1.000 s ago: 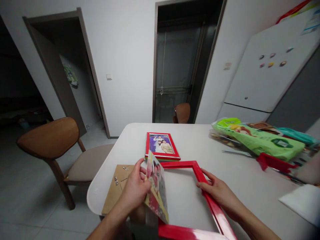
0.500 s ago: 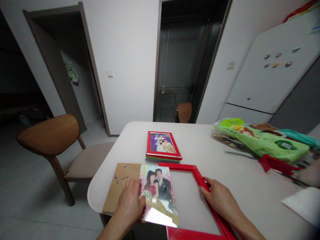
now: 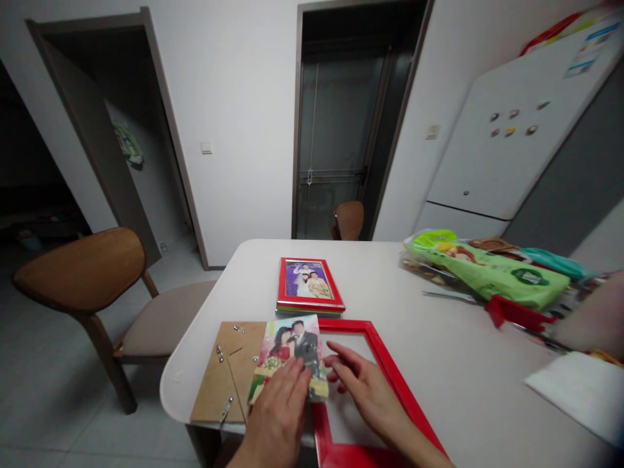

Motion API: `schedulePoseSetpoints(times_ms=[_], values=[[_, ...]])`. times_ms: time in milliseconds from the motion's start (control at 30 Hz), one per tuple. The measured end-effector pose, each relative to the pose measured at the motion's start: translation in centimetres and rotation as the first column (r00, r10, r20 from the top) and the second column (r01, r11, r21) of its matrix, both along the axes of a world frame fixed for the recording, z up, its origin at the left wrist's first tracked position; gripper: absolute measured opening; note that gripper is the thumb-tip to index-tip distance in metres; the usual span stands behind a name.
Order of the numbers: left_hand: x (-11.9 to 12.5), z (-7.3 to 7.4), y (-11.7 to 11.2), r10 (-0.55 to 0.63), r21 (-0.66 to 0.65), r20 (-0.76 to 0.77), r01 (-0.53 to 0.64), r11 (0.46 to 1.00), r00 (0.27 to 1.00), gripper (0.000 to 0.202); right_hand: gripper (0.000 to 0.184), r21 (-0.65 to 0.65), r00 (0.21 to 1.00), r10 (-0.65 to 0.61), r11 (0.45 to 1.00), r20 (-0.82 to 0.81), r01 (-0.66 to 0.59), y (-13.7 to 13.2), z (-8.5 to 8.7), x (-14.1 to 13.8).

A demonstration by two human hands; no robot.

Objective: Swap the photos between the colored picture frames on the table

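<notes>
My left hand (image 3: 279,406) lies flat, fingers stretched, on the lower part of a colour photo (image 3: 288,354) of two people. The photo rests on a brown frame backing board (image 3: 229,370) and over the left side of an empty red frame (image 3: 385,370). Inside that frame's opening, my right hand (image 3: 363,387) lies open with its fingertips at the photo's right edge. Behind them lies a stack of red frames (image 3: 308,286) with a wedding photo on top.
All of this is on a white table (image 3: 414,325). Green and teal snack bags (image 3: 487,273) and a red object (image 3: 517,312) lie at the right, with white paper (image 3: 580,393) nearer. A wooden chair (image 3: 97,292) stands left. A fridge (image 3: 511,149) and dark doorways are behind.
The photo went from held up on edge to lying flat, shifted left onto the backing board. My right hand left the frame's right rail and moved to the photo's edge.
</notes>
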State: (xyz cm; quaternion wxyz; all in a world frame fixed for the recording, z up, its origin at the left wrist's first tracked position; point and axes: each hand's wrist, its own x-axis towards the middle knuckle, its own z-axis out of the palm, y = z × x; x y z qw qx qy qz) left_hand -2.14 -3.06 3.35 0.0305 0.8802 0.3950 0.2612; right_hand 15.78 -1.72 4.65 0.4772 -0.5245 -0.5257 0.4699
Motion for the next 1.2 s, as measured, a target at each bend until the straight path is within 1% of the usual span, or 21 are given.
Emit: schedulePoseSetpoints(times_ms=[67, 100, 167, 200, 233, 267, 300, 333, 400, 467, 500, 567, 633, 667, 700, 767, 867, 1033, 1067, 1100, 1200], values=[[-0.8, 1.8, 0.3, 0.097, -0.018, 0.238, -0.095, 0.995, 0.966, 0.042, 0.042, -0.057, 0.980, -0.061, 0.997, -0.187, 0.051, -0.3, 0.9, -0.3], [-1.0, 2.9, 0.3, 0.181, -0.075, 0.365, -0.165, 0.983, 0.913, 0.038, 0.039, -0.099, 0.962, -0.060, 0.994, -0.266, 0.035, -0.5, 1.2, -0.5], [-0.7, 4.9, -0.1, 0.347, -0.241, 0.591, -0.251, 0.937, 0.728, 0.032, 0.035, -0.200, 0.918, -0.025, 0.978, -0.396, -0.059, -1.1, 1.6, -1.3], [-0.2, 5.5, -0.4, 0.397, -0.323, 0.680, -0.233, 0.917, 0.616, 0.031, 0.034, -0.245, 0.893, -0.016, 0.964, -0.450, -0.107, -1.3, 1.6, -1.7], [0.5, 5.8, -0.8, 0.426, -0.397, 0.750, -0.171, 0.902, 0.506, 0.031, 0.033, -0.273, 0.867, -0.024, 0.953, -0.498, -0.130, -1.6, 1.6, -2.2], [1.3, 5.9, -1.2, 0.442, -0.458, 0.796, -0.065, 0.887, 0.414, 0.034, 0.032, -0.285, 0.841, -0.056, 0.951, -0.538, -0.119, -1.7, 1.4, -2.4], [2.1, 5.6, -1.6, 0.451, -0.500, 0.823, 0.062, 0.864, 0.344, 0.037, 0.031, -0.284, 0.817, -0.104, 0.956, -0.568, -0.076, -1.7, 1.3, -2.5], [2.8, 5.1, -2.0, 0.457, -0.521, 0.838, 0.187, 0.833, 0.299, 0.040, 0.029, -0.270, 0.797, -0.156, 0.963, -0.583, -0.009, -1.6, 1.2, -2.3], [3.8, 3.8, -2.3, 0.445, -0.521, 0.852, 0.370, 0.769, 0.275, 0.048, 0.029, -0.224, 0.788, -0.245, 0.965, -0.565, 0.140, -1.3, 1.2, -0.8], [4.1, 2.6, -2.4, 0.412, -0.520, 0.851, 0.423, 0.742, 0.325, 0.057, 0.033, -0.210, 0.831, -0.287, 0.955, -0.476, 0.210, -0.8, 1.4, 1.5], [3.9, 2.1, -2.3, 0.393, -0.537, 0.834, 0.408, 0.739, 0.386, 0.059, 0.035, -0.222, 0.865, -0.286, 0.952, -0.413, 0.208, -0.6, 1.5, 2.8], [3.6, 1.4, -2.0, 0.331, -0.583, 0.742, 0.318, 0.747, 0.582, 0.058, 0.040, -0.275, 0.930, -0.250, 0.946, -0.271, 0.175, -0.1, 1.5, 5.1], [3.3, 0.7, -1.8, 0.224, -0.593, 0.572, 0.209, 0.778, 0.789, 0.053, 0.042, -0.304, 0.970, -0.199, 0.941, -0.137, 0.150, 0.5, 1.2, 6.5], [3.3, 0.3, -1.7, 0.157, -0.579, 0.482, 0.179, 0.795, 0.862, 0.054, 0.042, -0.299, 0.981, -0.175, 0.943, -0.081, 0.144, 0.9, 0.9, 6.9], [3.4, -0.2, -1.6, 0.088, -0.559, 0.405, 0.170, 0.811, 0.910, 0.056, 0.041, -0.284, 0.988, -0.155, 0.948, -0.026, 0.142, 1.2, 0.6, 7.0], [3.6, -1.3, -1.5, -0.031, -0.513, 0.303, 0.190, 0.837, 0.952, 0.060, 0.040, -0.220, 0.986, -0.108, 0.966, 0.128, 0.134, 1.9, -0.2, 6.9], [3.6, -2.6, -1.2, -0.155, -0.422, 0.221, 0.238, 0.875, 0.963, 0.063, 0.038, -0.113, 0.935, -0.071, 0.987, 0.348, 0.117, 2.7, -1.1, 6.5], [3.0, -3.2, -0.6, -0.246, -0.370, 0.106, 0.268, 0.890, 0.964, 0.063, 0.032, -0.006, 0.856, -0.122, 0.990, 0.502, 0.144, 3.0, -1.3, 6.3], [3.0, -3.2, -0.4, -0.257, -0.368, 0.098, 0.275, 0.888, 0.962, 0.061, 0.031, 0.021, 0.808, -0.149, 0.986, 0.570, 0.167, 2.9, -1.3, 6.2], [3.1, -3.3, -0.4, -0.264, -0.364, 0.090, 0.279, 0.889, 0.960, 0.058, 0.030, 0.055, 0.730, -0.176, 0.981, 0.660, 0.187, 2.9, -1.4, 6.0], [3.5, -3.0, -0.2, -0.263, -0.365, 0.039, 0.259, 0.894, 0.964, 0.055, 0.030, 0.194, 0.383, -0.249, 0.965, 0.889, 0.177, 2.7, -1.9, 5.5]])
